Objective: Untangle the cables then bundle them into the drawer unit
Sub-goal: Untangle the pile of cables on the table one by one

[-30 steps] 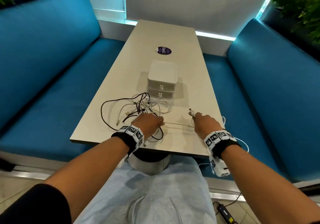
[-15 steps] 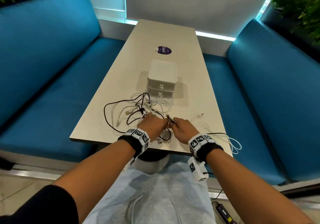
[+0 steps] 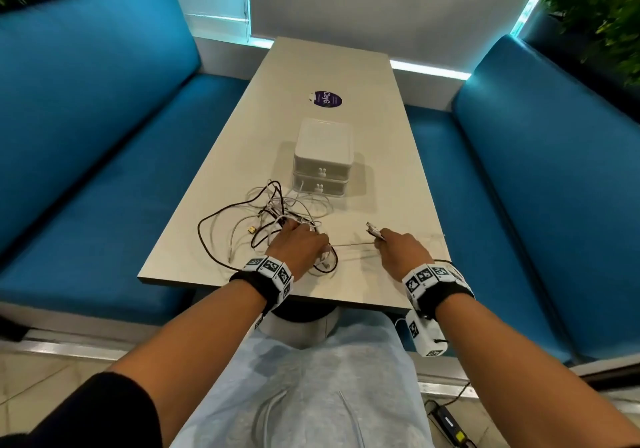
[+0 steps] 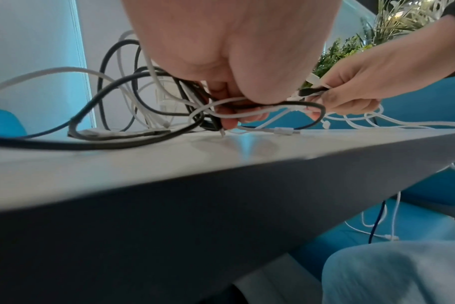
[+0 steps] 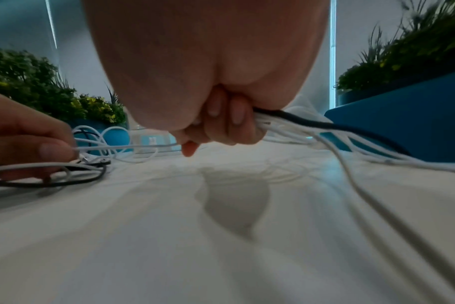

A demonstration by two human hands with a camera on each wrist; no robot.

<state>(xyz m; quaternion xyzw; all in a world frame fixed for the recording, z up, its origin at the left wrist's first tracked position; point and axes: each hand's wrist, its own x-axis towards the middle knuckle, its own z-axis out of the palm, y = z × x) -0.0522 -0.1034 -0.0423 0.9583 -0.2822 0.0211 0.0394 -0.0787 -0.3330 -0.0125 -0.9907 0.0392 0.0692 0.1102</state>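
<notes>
A tangle of black and white cables (image 3: 273, 215) lies on the pale table (image 3: 221, 177) in front of a white two-drawer unit (image 3: 323, 157), both drawers closed. My left hand (image 3: 298, 245) sits on the tangle's near side, fingers curled round several strands (image 4: 229, 109). My right hand (image 3: 398, 248) is off to the right and grips a bunch of white and black cables (image 5: 294, 123), with plug ends (image 3: 374, 230) sticking out beyond the fist. A taut white cable (image 3: 351, 245) runs between the two hands. The gripped bunch trails off the table's right edge.
A round purple sticker (image 3: 327, 98) lies on the table behind the drawer unit. Blue benches (image 3: 86, 136) flank the table on both sides, with plants (image 3: 602, 15) behind. The table's near edge (image 3: 277, 292) is just under my wrists.
My right hand has pulled away to the right from beside the left hand, drawing a white cable taut out of the tangle. The left hand has stayed on the tangle.
</notes>
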